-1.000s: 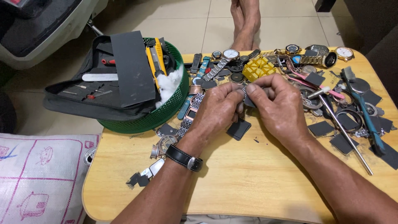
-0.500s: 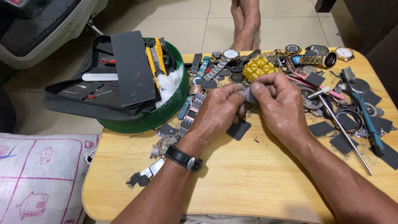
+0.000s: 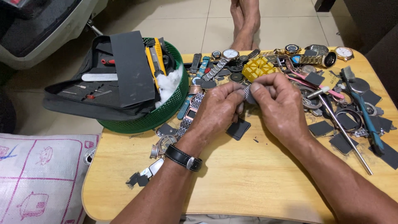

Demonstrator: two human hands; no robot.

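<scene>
Both hands meet above the middle of the wooden desk (image 3: 248,182) — the left hand (image 3: 217,112) and the right hand (image 3: 280,105) each hold a narrow grip, pinching a short metal watch band (image 3: 247,92) between their fingertips. A dark square pad (image 3: 238,129) lies just below them; a yellow holder block (image 3: 256,68) sits just beyond — a green basket (image 3: 166,112) stands to the left.

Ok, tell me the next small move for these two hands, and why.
Probably steady the small metal band piece and keep it raised above the table: both the left hand and right hand pinch it between fingertips, so little of it shows.
</scene>
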